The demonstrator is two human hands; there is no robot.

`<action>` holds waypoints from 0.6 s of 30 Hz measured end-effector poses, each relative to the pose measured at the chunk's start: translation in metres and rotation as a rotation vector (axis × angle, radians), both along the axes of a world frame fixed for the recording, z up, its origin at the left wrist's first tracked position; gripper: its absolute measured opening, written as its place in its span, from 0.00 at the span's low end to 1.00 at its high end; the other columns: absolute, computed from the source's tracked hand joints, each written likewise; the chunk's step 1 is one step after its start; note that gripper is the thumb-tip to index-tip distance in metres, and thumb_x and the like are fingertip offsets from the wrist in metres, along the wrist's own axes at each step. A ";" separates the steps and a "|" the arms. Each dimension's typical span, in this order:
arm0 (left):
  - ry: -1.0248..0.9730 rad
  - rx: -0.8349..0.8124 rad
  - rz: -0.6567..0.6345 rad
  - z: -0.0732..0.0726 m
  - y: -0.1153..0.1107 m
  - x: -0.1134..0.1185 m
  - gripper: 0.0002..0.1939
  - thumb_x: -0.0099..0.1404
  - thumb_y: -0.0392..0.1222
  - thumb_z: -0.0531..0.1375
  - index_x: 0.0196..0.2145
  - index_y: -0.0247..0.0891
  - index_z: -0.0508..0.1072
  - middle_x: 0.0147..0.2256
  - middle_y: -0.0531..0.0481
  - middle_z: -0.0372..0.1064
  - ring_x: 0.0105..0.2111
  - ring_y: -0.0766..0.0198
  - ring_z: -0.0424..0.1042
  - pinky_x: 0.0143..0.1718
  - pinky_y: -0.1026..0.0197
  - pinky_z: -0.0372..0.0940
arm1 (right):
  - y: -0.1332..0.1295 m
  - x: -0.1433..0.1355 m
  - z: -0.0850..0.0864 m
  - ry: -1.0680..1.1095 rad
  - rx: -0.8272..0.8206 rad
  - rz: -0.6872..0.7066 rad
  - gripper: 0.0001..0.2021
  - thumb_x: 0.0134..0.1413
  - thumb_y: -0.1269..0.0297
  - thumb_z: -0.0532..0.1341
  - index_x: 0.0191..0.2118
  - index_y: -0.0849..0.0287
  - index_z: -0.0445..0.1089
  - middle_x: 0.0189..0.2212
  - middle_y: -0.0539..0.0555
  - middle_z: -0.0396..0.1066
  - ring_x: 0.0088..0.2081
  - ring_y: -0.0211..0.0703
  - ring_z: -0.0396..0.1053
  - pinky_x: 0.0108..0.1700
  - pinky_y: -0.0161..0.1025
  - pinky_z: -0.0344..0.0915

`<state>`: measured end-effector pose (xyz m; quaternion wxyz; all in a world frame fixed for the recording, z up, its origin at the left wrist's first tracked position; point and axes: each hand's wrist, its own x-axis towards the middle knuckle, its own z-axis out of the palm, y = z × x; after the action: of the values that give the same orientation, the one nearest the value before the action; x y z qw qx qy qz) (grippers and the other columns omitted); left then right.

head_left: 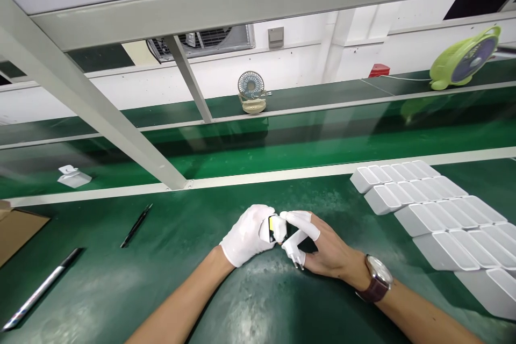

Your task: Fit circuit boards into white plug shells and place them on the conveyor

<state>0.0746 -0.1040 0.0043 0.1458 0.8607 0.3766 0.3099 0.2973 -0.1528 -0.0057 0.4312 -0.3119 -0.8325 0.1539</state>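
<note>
Plug adapter (291, 247): we see a small white body with two metal pins, held just above the green worktop (169, 279) at the centre of the view, between both hands.
Long axis: we read it as tilted, pins pointing down and toward us, the body rising away toward the yellow-and-black part (274, 227).
Right hand (322, 250): we find it closed about the plug adapter from the right, bare but for white finger cots on thumb and forefinger; a wristwatch (378, 278) sits on the wrist.
Left hand (249, 234): in a full white glove, we see it curled shut on the yellow-and-black part, touching the adapter's upper end.
Nearer hand: we judge both equally near, since the two meet at the piece; the adapter lies on the right-hand side of the joint.
Outward, right: rows of white trays (435, 209) lie near, on the worktop.
Outward, left: a black pen (136, 224), a metal rod (40, 290) and a cardboard edge (18, 228), all well apart.
Beyond: a conveyor belt (282, 145) carrying one small white piece (73, 176); two desk fans (251, 91) on the far ledge.
</note>
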 end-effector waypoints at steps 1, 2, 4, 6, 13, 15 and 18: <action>-0.006 0.009 0.013 -0.001 0.000 0.000 0.08 0.51 0.37 0.65 0.31 0.40 0.71 0.30 0.48 0.72 0.33 0.57 0.74 0.36 0.57 0.70 | -0.001 0.001 0.002 0.018 -0.026 0.006 0.35 0.60 0.72 0.61 0.70 0.57 0.48 0.53 0.62 0.72 0.59 0.53 0.68 0.58 0.54 0.69; -0.008 0.015 0.026 -0.001 0.001 0.000 0.08 0.52 0.36 0.64 0.31 0.40 0.71 0.30 0.49 0.72 0.33 0.58 0.74 0.36 0.57 0.70 | -0.001 0.001 0.003 0.033 -0.064 0.007 0.34 0.61 0.72 0.61 0.69 0.56 0.48 0.52 0.62 0.72 0.58 0.53 0.69 0.58 0.54 0.70; -0.002 0.011 0.041 0.000 0.002 -0.001 0.07 0.52 0.35 0.63 0.30 0.40 0.71 0.29 0.49 0.71 0.33 0.58 0.73 0.36 0.58 0.70 | -0.003 0.002 0.007 0.057 -0.145 0.007 0.33 0.61 0.70 0.60 0.69 0.55 0.49 0.50 0.60 0.74 0.56 0.52 0.71 0.56 0.52 0.72; 0.008 -0.001 0.040 0.001 0.003 0.000 0.06 0.52 0.34 0.63 0.29 0.40 0.70 0.28 0.49 0.71 0.32 0.59 0.73 0.35 0.58 0.69 | -0.004 0.003 0.009 0.074 -0.196 0.020 0.32 0.62 0.70 0.59 0.69 0.54 0.49 0.47 0.58 0.75 0.52 0.51 0.74 0.54 0.51 0.73; -0.034 0.046 0.045 0.001 -0.001 0.001 0.07 0.52 0.34 0.63 0.30 0.40 0.71 0.28 0.49 0.71 0.31 0.59 0.73 0.34 0.57 0.69 | -0.004 0.002 0.005 0.088 -0.215 0.040 0.31 0.63 0.70 0.59 0.69 0.55 0.50 0.42 0.57 0.77 0.47 0.49 0.77 0.53 0.50 0.74; -0.018 0.037 0.039 0.002 -0.001 0.001 0.06 0.52 0.34 0.63 0.29 0.40 0.70 0.28 0.48 0.71 0.30 0.59 0.73 0.34 0.57 0.69 | -0.004 0.002 0.000 0.091 -0.222 0.043 0.31 0.63 0.70 0.58 0.69 0.55 0.50 0.43 0.57 0.76 0.46 0.48 0.77 0.52 0.50 0.74; -0.012 0.050 0.022 0.000 0.000 0.000 0.06 0.52 0.33 0.62 0.29 0.40 0.70 0.27 0.48 0.71 0.30 0.59 0.73 0.34 0.57 0.69 | -0.004 0.001 -0.005 0.097 -0.248 0.057 0.32 0.63 0.71 0.58 0.69 0.54 0.48 0.45 0.58 0.75 0.42 0.47 0.78 0.51 0.48 0.75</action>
<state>0.0743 -0.1038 0.0047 0.1231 0.8581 0.3773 0.3257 0.2985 -0.1569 -0.0106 0.4243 -0.3313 -0.7938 0.2829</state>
